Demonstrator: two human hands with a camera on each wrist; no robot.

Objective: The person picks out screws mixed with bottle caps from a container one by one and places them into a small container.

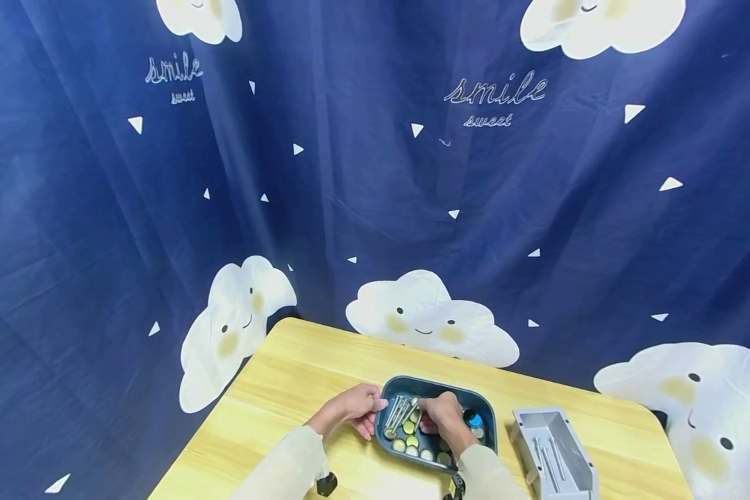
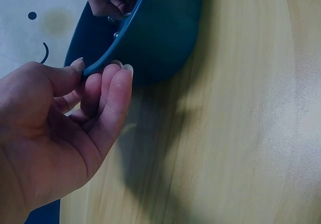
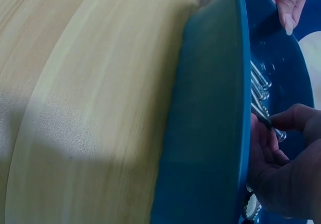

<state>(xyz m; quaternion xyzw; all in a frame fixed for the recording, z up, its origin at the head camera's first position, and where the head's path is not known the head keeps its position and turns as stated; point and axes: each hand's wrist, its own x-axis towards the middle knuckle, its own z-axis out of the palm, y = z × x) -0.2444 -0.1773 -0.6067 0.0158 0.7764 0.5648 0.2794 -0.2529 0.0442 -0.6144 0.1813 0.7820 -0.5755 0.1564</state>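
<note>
A dark blue plastic tub (image 1: 434, 385) stands on the table. My left hand (image 1: 354, 408) pinches its left rim between thumb and fingers, as the left wrist view shows at the rim (image 2: 103, 61). Inside the tub, my right hand (image 1: 442, 417) pinches a long metal bolt (image 3: 270, 122) between thumb and fingers. More long bolts (image 1: 400, 412) lie together at the tub's left side. Several bottle caps (image 1: 411, 442), gold and silver, are scattered over the tub floor. A bright blue round object (image 1: 473, 418) sits at the right end, partly hidden by my right wrist.
Right of the tub is a grey plastic bin (image 1: 528, 429) with several long bolts (image 1: 553, 458) in it. The wooden table (image 1: 325, 347) ends at a dark blue curtain (image 1: 375, 173) printed with clouds.
</note>
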